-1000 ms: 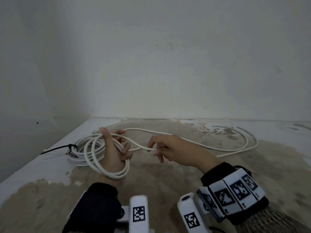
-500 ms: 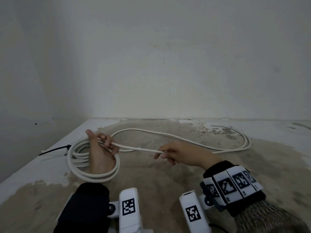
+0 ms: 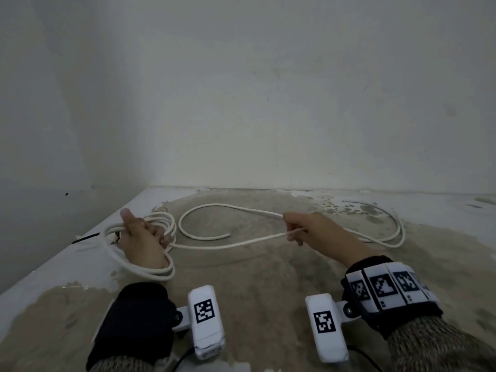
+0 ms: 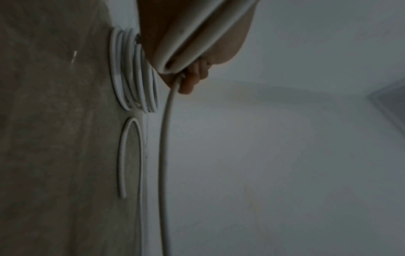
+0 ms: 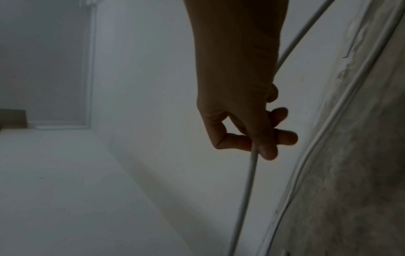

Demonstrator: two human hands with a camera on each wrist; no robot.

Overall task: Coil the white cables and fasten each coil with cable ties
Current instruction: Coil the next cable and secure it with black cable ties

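At the frame's left, our left hand point(image 3: 142, 241) grips the half-wound thin white cable point(image 3: 230, 244); centre-right, our right hand point(image 3: 312, 229) pinches its free length above the stained beige tabletop point(image 3: 268, 267).

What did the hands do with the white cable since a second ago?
The right hand slid right along the white cable, drawing a longer stretch out from the left hand. The loose loop on the table shrank. Unchanged: the left hand grips the coil, the right pinches the cable, and the tied bundle lies behind.
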